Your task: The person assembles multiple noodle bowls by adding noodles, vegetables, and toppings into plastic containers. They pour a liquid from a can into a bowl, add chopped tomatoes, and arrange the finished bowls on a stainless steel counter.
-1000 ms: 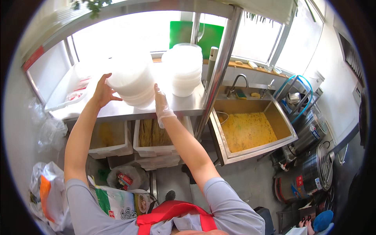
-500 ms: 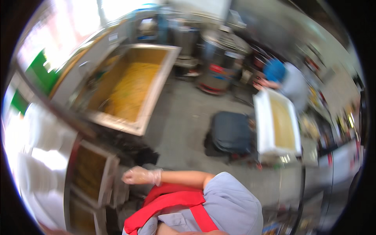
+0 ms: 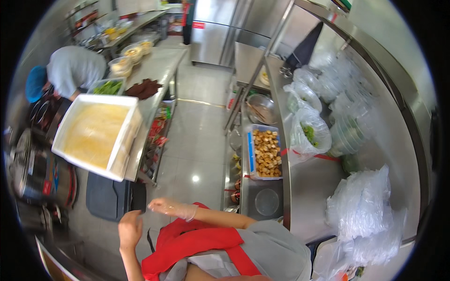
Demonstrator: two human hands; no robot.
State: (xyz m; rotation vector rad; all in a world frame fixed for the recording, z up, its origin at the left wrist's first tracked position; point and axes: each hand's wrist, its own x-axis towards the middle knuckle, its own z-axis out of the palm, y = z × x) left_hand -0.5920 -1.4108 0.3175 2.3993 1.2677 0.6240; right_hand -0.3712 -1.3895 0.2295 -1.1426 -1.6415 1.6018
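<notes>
My right hand [image 3: 168, 206], in a clear plastic glove, is held in front of my red apron [image 3: 197, 248]. Its fingers are loosely curled together, and I see nothing in them. Just left of it is my left hand [image 3: 130, 228], raised with bent fingers towards the right one; a small gap shows between them. Nothing visible is in the left hand either; whether it wears a glove I cannot tell. Beyond both hands stands a dark lidded bin [image 3: 108, 196]. Above that, a white tub [image 3: 125, 152] of pale yellow contents rests at the steel table's near end.
Left, a person in a blue cap [image 3: 35, 84] bends beside a steel table [image 3: 171, 58] with bowls and leafy greens [image 3: 108, 87]. On the right, shelving holds a tub of browned cubes [image 3: 267, 154], a steel bowl [image 3: 260, 110] and plastic bags [image 3: 361, 201]. A tiled aisle [image 3: 201, 136] runs between.
The view has swung to the right, from the sink side to the aisle and shelves. My left hand has come into view beside the right, which stays in front of my apron.
</notes>
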